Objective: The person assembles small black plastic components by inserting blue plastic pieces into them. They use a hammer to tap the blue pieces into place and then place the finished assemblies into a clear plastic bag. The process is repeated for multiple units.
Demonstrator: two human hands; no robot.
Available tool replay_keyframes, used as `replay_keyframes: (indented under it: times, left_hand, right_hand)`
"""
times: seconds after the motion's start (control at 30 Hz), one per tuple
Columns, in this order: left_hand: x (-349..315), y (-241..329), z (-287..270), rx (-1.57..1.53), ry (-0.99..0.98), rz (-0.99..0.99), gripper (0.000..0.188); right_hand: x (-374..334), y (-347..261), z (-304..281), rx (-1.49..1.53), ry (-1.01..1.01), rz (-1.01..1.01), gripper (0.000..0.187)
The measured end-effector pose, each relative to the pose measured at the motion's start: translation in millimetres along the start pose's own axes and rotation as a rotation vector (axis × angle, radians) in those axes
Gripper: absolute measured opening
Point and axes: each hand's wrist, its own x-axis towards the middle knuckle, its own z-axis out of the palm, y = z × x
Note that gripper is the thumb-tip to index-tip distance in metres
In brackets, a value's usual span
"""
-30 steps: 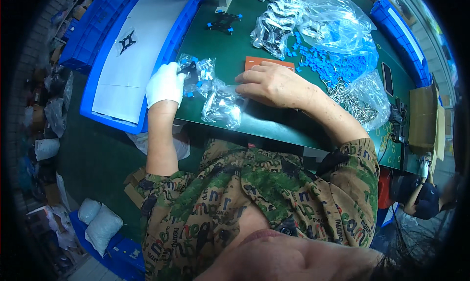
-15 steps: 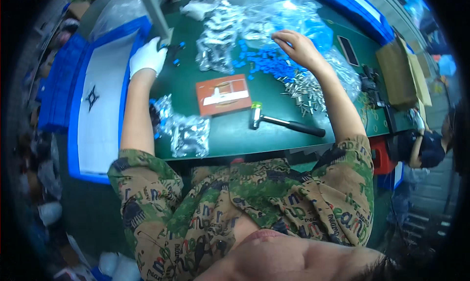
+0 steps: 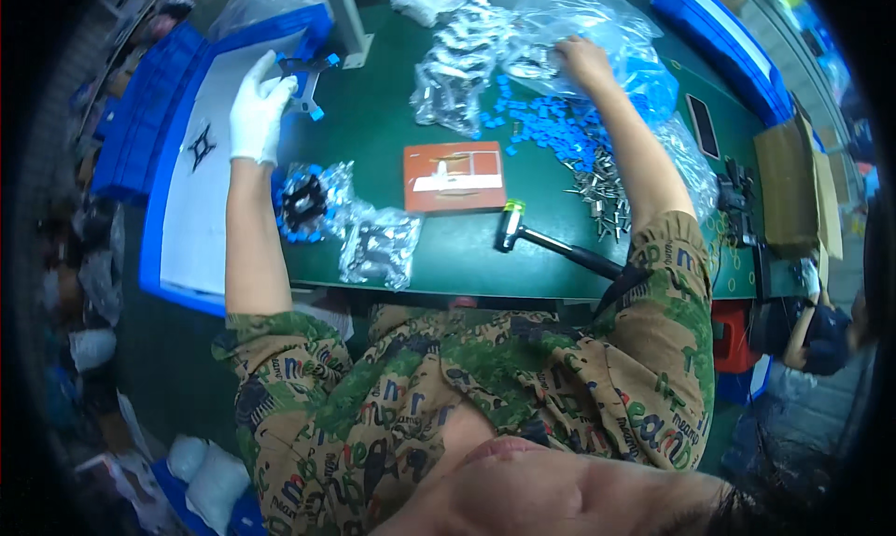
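Note:
My left hand [image 3: 259, 114], in a white glove, is closed on a dark four-armed bracket [image 3: 297, 66] with blue tips. It holds the bracket up near the edge of a blue tray [image 3: 168, 246] with a white lining, where another dark cross-shaped bracket [image 3: 201, 148] lies. At the far side my bare right hand [image 3: 586, 62] reaches to a clear plastic bag [image 3: 607, 18]. Its fingers are curled together; what they hold is hidden. Nearer me lie loose blue caps [image 3: 551, 125] and a heap of small metal pins [image 3: 602, 195].
A red-brown box [image 3: 454, 176] sits mid-table beside a black-handled mallet [image 3: 555, 242]. Bagged parts [image 3: 381, 246], a stack of dark brackets [image 3: 306, 200] and silvery packets [image 3: 457, 64] lie around. A metal post [image 3: 345, 18] stands behind. At right are a phone [image 3: 702, 125] and a cardboard box [image 3: 793, 190].
My left hand has raised the bracket from the table beside the post and brought it over toward the tray. My right hand has moved farther away, from above the blue caps to the plastic bag.

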Motion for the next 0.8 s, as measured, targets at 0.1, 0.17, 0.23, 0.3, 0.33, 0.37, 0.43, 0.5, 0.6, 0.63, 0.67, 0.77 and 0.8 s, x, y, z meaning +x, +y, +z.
replay_keyframes:
  times: [0.1,0.17,0.23,0.3,0.33,0.37,0.43,0.5,0.6,0.63,0.67,0.77,0.8]
  left_hand:
    - [-59.5,16.2,-36.2,-0.015,0.091,0.061,0.063]
    - [-94.4,14.1,-61.3,-0.050,0.146,0.023,0.062]
    - [-130.1,21.9,-69.8,-0.126,0.210,0.025,0.062]
    - [-166.9,15.7,-83.3,-0.208,0.259,0.049,0.064]
    - [-183.4,15.9,-85.6,-0.222,0.287,0.051,0.064]
    - [-200.5,17.1,-86.2,-0.234,0.314,0.053,0.065]
    - [-228.3,26.5,-80.8,-0.214,0.388,0.033,0.065]
    - [-246.7,23.1,-81.4,-0.217,0.434,-0.020,0.061]
    - [-260.8,21.8,-78.5,-0.165,0.481,-0.076,0.061]
    - [-260.0,22.3,-76.0,-0.163,0.486,-0.098,0.061]
    - [-258.2,18.0,-75.4,-0.186,0.475,-0.100,0.062]
    - [-246.3,9.9,-65.2,-0.227,0.433,-0.098,0.062]
    - [-242.6,9.0,-62.0,-0.247,0.421,-0.096,0.062]
  right_hand:
    - [-4.1,-1.7,1.9,0.126,0.074,0.019,0.032]
    - [-0.7,3.1,-4.2,0.189,0.185,0.097,0.034]
    - [19.4,18.4,5.4,0.201,0.324,0.187,0.038]
    - [42.2,15.8,-7.8,0.155,0.153,0.285,0.039]
    - [52.2,19.0,-14.3,0.107,0.072,0.300,0.040]
    - [60.2,21.1,-21.1,0.060,-0.009,0.314,0.041]
    - [58.9,29.8,-18.8,0.073,0.078,0.307,0.042]
    - [56.1,32.0,-16.7,0.109,0.109,0.288,0.041]
    - [51.5,21.1,-23.8,0.161,0.055,0.309,0.037]
    - [51.2,22.2,-24.6,0.056,0.053,0.268,0.036]
    - [50.7,22.9,-24.6,-0.049,0.050,0.227,0.036]
    - [55.5,66.9,-8.6,-0.076,0.259,0.122,0.034]
    - [60.0,82.5,-5.5,-0.037,0.366,0.080,0.033]
